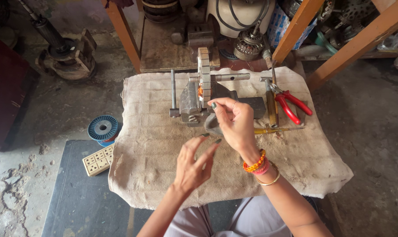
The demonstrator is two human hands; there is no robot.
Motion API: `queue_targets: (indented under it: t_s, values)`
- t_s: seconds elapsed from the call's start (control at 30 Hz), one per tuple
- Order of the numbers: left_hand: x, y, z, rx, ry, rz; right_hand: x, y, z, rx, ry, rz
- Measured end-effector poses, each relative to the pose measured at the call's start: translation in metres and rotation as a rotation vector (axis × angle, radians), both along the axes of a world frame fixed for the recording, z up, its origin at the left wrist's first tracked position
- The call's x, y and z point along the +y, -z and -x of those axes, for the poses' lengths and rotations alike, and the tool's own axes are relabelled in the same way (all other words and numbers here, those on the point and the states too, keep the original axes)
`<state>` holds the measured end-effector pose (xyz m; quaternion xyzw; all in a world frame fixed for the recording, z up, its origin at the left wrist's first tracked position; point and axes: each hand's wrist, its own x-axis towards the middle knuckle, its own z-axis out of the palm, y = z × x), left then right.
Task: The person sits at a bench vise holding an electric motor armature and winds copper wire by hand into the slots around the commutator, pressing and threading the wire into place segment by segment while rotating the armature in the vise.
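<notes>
Right now the person sits over a low bench covered with a coarse cloth (155,158), on which a small bench vise (194,103) grips a motor armature (204,72) upright by its shaft, so that the laminated core stands steady and both hands stay free. The right hand (235,120) is raised just in front of the vise, thumb and forefinger pinched together as if on a fine wire, though I cannot make out any strand between them. The left hand (192,164) hovers lower and nearer the body, fingers apart and lightly curled, holding nothing I can see. The armature sits just beyond the right fingertips, near but apart from them. Red-handled pliers (291,105) and a yellow screwdriver (276,130) lie to the right within reach; a blue wire spool (102,128) rests on the floor to the left.
</notes>
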<state>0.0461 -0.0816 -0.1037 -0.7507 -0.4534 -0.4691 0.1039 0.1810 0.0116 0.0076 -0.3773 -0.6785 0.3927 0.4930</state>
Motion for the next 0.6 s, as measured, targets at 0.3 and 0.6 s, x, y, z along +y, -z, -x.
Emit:
queue_targets:
  t_s: [0.3, 0.6]
  values:
    - [0.028, -0.059, 0.034, -0.21, -0.103, 0.141, 0.006, -0.011, -0.01, -0.1, 0.031, -0.034]
    - [0.05, -0.105, 0.031, -0.202, -0.02, 0.258, 0.03, -0.006, -0.017, -0.138, 0.087, -0.155]
